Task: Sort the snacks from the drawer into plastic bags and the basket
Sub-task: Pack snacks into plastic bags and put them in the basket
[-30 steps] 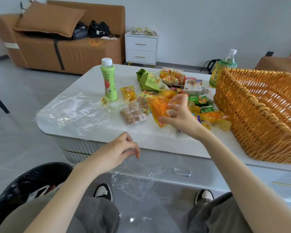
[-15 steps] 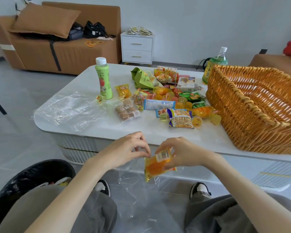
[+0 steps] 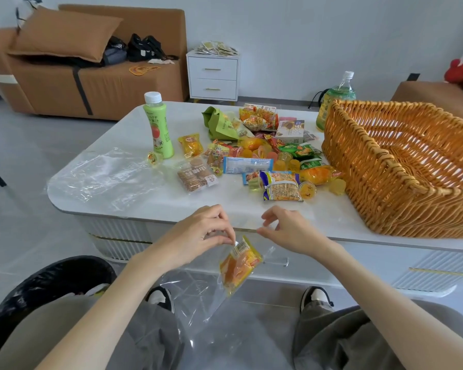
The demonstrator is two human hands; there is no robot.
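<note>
My left hand (image 3: 201,236) pinches the top edge of a clear plastic bag (image 3: 198,303) that hangs below the table edge between my knees. An orange-yellow snack packet (image 3: 238,265) sits tilted in the bag's mouth. My right hand (image 3: 289,231) hovers just right of it, fingers apart and off the packet. A pile of snack packets and jelly cups (image 3: 278,166) lies mid-table. The big wicker basket (image 3: 337,145) stands at the right.
A green juice bottle (image 3: 158,129) stands at the left of the pile, with a second clear bag (image 3: 99,172) flat on the white table (image 3: 150,204) near it. A green bottle (image 3: 340,92) stands behind the basket. A black bin (image 3: 46,287) sits by my left knee.
My right hand carried the orange packet from the pile down to the bag below the table edge, then let go of it. My left hand kept hold of the bag.
</note>
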